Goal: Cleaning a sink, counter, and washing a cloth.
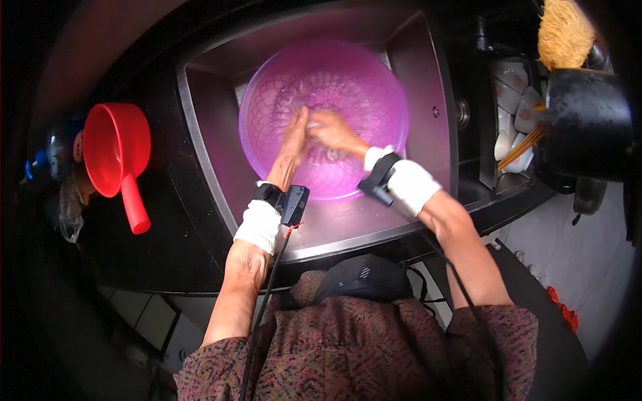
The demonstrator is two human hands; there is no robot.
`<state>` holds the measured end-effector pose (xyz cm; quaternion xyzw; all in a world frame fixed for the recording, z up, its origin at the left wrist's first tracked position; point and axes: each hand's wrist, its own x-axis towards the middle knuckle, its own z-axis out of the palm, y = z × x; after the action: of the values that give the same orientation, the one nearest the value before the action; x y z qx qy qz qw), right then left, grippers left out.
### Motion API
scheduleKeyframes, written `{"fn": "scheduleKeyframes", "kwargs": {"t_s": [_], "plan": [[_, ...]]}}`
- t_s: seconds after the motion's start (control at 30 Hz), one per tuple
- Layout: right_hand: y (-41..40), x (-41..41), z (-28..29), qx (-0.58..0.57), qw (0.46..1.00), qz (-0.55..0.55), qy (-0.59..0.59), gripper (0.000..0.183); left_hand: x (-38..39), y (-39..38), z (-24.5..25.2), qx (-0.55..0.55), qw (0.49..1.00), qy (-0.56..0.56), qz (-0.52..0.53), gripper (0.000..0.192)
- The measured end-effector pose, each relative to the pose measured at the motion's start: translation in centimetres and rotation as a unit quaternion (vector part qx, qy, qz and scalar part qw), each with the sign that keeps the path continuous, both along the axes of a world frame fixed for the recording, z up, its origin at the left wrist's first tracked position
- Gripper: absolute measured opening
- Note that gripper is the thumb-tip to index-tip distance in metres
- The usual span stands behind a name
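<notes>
A translucent purple plastic basin (386, 165) with water in it stands in the stainless steel sink (441, 100). Both of my hands are close together over the basin's middle. My left hand (297, 135) is upright with its fingers extended, its palm side turned toward the other hand. My right hand (333, 131) is blurred and bent inward, and its fingers meet the left hand. Something pale shows between them, too blurred to name. The water around the hands is rippled. Each wrist wears a white band and a black strapped device.
A red plastic dipper (135, 145) lies on the black counter (165, 215) left of the sink. At the right are a rack of white bowls (511, 97), wooden chopsticks (521, 148), a dark pot (587, 125) and a yellow fibrous scrubber (566, 35). Cables hang from both wrists.
</notes>
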<state>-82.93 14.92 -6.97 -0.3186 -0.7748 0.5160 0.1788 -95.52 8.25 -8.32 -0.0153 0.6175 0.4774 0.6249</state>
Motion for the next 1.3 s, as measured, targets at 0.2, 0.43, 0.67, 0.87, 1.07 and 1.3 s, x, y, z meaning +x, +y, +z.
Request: {"fn": "scheduleKeyframes", "kwargs": {"t_s": [0.2,0.43,0.67,0.87,1.07,1.3], "plan": [[-3.0,-5.3,9.2,0.252,0.958,0.085,0.106,0.016,-1.8,-1.5,0.9,0.183,0.965,-0.184,0.032,0.035],[4.9,-5.2,9.5,0.414,0.91,-0.004,0.027,0.007,-1.0,2.3,10.2,0.109,0.983,-0.011,0.15,0.024],[7.1,1.1,10.3,0.177,0.981,-0.07,-0.028,0.009,-6.4,0.6,11.6,0.1,0.958,0.268,0.039,0.027],[6.5,5.3,7.0,0.178,0.966,-0.125,-0.14,0.011,-6.2,-1.9,9.4,0.023,0.927,0.367,0.079,0.044],[9.6,5.5,13.6,0.165,0.951,-0.26,-0.035,0.011,-7.1,0.1,14.6,0.078,0.906,0.405,0.096,0.043],[7.2,9.7,12.0,0.28,0.953,-0.038,-0.113,0.012,-6.3,-3.9,16.1,-0.018,0.846,0.495,-0.197,0.03]]}}
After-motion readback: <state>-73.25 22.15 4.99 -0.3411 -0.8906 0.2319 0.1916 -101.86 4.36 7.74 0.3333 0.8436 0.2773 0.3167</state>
